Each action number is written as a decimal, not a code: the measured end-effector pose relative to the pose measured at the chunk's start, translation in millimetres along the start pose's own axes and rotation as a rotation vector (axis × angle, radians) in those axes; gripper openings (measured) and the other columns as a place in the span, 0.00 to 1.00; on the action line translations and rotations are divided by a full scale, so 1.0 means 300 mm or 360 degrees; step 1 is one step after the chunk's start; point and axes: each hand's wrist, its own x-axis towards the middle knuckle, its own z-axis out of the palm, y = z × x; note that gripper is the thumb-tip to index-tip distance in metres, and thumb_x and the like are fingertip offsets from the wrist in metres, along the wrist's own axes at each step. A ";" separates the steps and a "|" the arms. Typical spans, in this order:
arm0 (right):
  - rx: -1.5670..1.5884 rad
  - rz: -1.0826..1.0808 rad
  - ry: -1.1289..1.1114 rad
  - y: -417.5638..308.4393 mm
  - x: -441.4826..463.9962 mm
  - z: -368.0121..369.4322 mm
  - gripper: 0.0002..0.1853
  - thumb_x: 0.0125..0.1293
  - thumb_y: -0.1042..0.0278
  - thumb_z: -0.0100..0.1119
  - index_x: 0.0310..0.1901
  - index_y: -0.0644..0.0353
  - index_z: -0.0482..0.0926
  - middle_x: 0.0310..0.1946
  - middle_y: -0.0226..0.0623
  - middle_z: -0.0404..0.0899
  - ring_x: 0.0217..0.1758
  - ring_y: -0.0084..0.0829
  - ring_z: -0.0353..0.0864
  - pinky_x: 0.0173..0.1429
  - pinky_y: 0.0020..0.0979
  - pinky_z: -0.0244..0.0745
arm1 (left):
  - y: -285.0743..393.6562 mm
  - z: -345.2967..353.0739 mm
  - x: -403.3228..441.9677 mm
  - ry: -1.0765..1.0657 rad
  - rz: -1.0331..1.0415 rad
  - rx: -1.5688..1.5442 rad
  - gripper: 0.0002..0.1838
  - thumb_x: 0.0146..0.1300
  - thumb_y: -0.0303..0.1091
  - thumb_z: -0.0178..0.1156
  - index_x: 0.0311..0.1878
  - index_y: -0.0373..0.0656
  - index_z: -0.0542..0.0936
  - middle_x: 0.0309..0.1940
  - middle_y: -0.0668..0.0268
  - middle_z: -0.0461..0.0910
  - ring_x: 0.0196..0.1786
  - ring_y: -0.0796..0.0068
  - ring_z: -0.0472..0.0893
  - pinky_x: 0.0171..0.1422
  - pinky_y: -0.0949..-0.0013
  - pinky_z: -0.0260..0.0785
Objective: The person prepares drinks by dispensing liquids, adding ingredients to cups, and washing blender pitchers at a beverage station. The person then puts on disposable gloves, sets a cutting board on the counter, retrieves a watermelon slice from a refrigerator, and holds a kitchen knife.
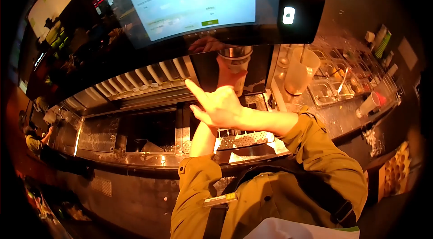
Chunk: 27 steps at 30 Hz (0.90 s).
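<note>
My left hand (228,73) is wrapped around a cup (242,64) below the screen's lower edge, in front of a dark panel. My left forearm passes under my right hand, which hides the wrist. My right hand (220,107) crosses over it with the index finger stretched toward the upper left and the thumb apart. Its other fingers look folded, and I see nothing held in it. A large lit touchscreen (198,2) hangs above both hands, with a hand's reflection along its lower edge.
A row of pale dispenser levers (135,79) runs left of my hands. Rightward stand a translucent pitcher (301,72), metal topping pans (322,91) and a cup (369,104). A perforated drip tray (246,140) lies below my forearms. Another person (34,142) works at far left.
</note>
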 end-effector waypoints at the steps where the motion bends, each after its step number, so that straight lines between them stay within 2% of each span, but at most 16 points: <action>1: -0.0010 0.0019 -0.0007 0.005 -0.020 0.029 0.33 0.51 0.59 0.56 0.57 0.70 0.61 0.09 0.31 0.69 0.09 0.29 0.68 0.18 0.41 0.62 | 0.001 0.011 0.015 0.0000 0.0015 -0.0017 0.40 0.37 0.31 0.72 0.52 0.40 0.56 0.48 0.60 0.66 0.51 0.68 0.67 0.56 0.66 0.60; 2: -0.0017 0.0032 -0.0013 0.008 -0.032 0.046 0.33 0.53 0.57 0.53 0.58 0.70 0.60 0.10 0.32 0.71 0.09 0.30 0.69 0.19 0.53 0.63 | -0.001 0.015 0.012 0.0000 0.0025 -0.0015 0.40 0.37 0.31 0.72 0.52 0.40 0.56 0.48 0.60 0.66 0.51 0.68 0.67 0.56 0.66 0.60; 5: 0.0065 0.0184 -0.0061 0.023 -0.027 0.029 0.34 0.52 0.57 0.54 0.58 0.70 0.60 0.10 0.33 0.71 0.09 0.30 0.69 0.17 0.46 0.64 | 0.001 0.006 0.012 0.0006 0.0046 0.0008 0.41 0.37 0.31 0.72 0.52 0.40 0.56 0.48 0.60 0.66 0.51 0.68 0.67 0.56 0.66 0.60; 6: 0.0083 0.0137 0.0060 0.035 -0.013 0.019 0.34 0.50 0.62 0.58 0.57 0.71 0.60 0.09 0.32 0.67 0.10 0.30 0.67 0.16 0.30 0.61 | 0.004 -0.001 0.012 0.0009 0.0044 0.0022 0.41 0.37 0.31 0.72 0.52 0.40 0.56 0.48 0.60 0.66 0.51 0.68 0.67 0.56 0.66 0.60; 15: -0.0043 0.0181 0.0054 0.064 0.041 0.001 0.34 0.52 0.60 0.57 0.58 0.69 0.60 0.09 0.33 0.68 0.10 0.30 0.68 0.15 0.30 0.61 | 0.011 0.000 0.001 0.0014 0.0052 0.0053 0.41 0.36 0.31 0.72 0.51 0.40 0.56 0.49 0.60 0.65 0.52 0.68 0.66 0.56 0.66 0.59; 20: -0.0134 0.0172 0.0344 0.106 0.112 -0.035 0.35 0.51 0.62 0.58 0.59 0.67 0.59 0.06 0.30 0.66 0.08 0.28 0.66 0.14 0.30 0.61 | 0.015 -0.003 -0.017 0.0019 0.0052 0.0078 0.41 0.36 0.30 0.72 0.51 0.40 0.56 0.49 0.60 0.65 0.52 0.68 0.66 0.57 0.66 0.59; 27: -0.0176 0.0203 0.0403 0.106 0.199 -0.054 0.35 0.51 0.63 0.57 0.61 0.64 0.57 0.06 0.31 0.66 0.07 0.28 0.66 0.14 0.29 0.61 | 0.022 -0.005 -0.034 0.0023 0.0056 0.0104 0.41 0.36 0.30 0.72 0.51 0.40 0.55 0.49 0.60 0.65 0.52 0.68 0.66 0.57 0.66 0.59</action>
